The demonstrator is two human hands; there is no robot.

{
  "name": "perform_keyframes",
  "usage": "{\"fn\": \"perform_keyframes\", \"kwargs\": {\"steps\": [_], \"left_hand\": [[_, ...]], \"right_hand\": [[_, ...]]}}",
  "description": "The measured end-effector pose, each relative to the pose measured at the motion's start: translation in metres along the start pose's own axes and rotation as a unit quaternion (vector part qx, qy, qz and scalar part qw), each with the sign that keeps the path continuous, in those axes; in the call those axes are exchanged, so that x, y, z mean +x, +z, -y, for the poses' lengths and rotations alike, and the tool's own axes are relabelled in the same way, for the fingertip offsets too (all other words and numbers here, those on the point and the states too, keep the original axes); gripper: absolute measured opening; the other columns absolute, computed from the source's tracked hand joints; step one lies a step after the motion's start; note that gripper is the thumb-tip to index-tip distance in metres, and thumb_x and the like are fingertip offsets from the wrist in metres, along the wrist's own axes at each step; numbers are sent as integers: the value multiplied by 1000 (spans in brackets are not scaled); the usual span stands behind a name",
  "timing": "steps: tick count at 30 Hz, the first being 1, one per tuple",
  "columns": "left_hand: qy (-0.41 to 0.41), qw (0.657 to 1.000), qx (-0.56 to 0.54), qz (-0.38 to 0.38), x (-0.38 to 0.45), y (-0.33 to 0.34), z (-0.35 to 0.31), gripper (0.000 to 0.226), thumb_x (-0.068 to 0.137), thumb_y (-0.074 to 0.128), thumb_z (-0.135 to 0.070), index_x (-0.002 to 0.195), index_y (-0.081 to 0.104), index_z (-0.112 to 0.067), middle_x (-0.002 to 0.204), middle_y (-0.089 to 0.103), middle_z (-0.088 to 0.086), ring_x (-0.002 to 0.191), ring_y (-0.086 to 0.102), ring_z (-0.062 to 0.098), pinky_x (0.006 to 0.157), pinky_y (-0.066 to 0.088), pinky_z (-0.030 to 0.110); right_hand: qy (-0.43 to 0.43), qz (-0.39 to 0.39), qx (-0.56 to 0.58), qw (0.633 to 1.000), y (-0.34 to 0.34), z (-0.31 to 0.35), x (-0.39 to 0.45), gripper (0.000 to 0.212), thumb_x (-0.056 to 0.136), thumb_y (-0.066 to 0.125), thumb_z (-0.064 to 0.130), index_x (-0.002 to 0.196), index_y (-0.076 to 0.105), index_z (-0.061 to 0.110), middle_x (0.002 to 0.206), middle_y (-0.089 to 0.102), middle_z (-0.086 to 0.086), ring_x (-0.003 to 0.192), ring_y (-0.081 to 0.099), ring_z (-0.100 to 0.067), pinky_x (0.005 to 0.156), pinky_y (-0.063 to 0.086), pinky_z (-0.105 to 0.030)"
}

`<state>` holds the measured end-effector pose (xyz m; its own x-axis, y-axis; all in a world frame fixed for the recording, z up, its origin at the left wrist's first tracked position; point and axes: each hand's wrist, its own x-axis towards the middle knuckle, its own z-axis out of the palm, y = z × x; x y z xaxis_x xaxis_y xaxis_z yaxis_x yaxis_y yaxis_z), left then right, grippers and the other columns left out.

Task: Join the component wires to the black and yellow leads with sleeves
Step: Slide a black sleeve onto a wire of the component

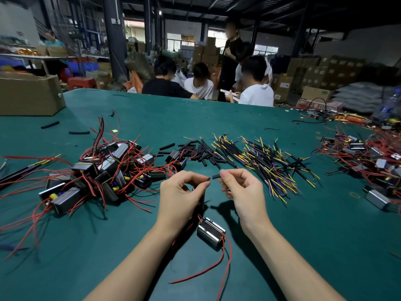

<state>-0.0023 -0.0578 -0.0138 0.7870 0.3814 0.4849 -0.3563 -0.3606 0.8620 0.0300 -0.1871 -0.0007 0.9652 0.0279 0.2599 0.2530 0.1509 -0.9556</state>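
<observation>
My left hand (181, 192) pinches the end of a red wire between thumb and fingertips. My right hand (240, 187) pinches a short black sleeve (215, 176) just right of that wire end; the two nearly meet. Below the hands a boxy component (210, 232) with red wires (225, 257) hangs or rests near the green table (303, 235). A pile of black and yellow leads (267, 161) lies beyond my right hand. Loose black sleeves (201, 153) lie in the middle, past both hands.
A heap of components with red wires (102, 170) lies to the left. More wired components (368, 157) sit at the right. A cardboard box (28, 94) stands at the far left. Several people (201, 83) sit beyond the table's far edge.
</observation>
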Motion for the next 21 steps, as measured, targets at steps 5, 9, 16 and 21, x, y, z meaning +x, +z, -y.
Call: {"fn": "perform_keyframes", "kwargs": {"steps": [5,9,16,21], "left_hand": [[-19,1000,-19,8,-1,-1,-1,14,73,80,-11,72,75,-23,71,70,-9,61,60,1,60,50,24],[-14,1000,-19,5,-1,0,-3,13,74,80,-10,72,75,-22,70,70,-8,63,61,0,60,47,18],[-15,1000,-14,9,-2,-1,-5,12,75,79,-10,73,75,-21,71,70,-5,64,60,0,60,47,17],[-8,1000,-7,10,-2,-1,-6,13,75,79,-10,72,74,-22,70,70,-5,61,59,-1,59,47,19]], "right_hand": [[-5,-3,11,1000,-1,0,1,5,86,66,9,82,65,9,62,66,5,57,56,-4,55,44,-15],[-6,-13,15,1000,-1,-2,2,5,86,66,9,81,66,9,64,66,4,57,56,-5,57,46,-16],[-24,-13,16,1000,-1,-2,1,6,87,65,7,81,64,8,66,65,2,58,57,-5,58,46,-15],[-48,-12,6,999,0,-2,1,9,87,65,5,78,62,8,62,65,6,59,58,-3,58,47,-14]]}}
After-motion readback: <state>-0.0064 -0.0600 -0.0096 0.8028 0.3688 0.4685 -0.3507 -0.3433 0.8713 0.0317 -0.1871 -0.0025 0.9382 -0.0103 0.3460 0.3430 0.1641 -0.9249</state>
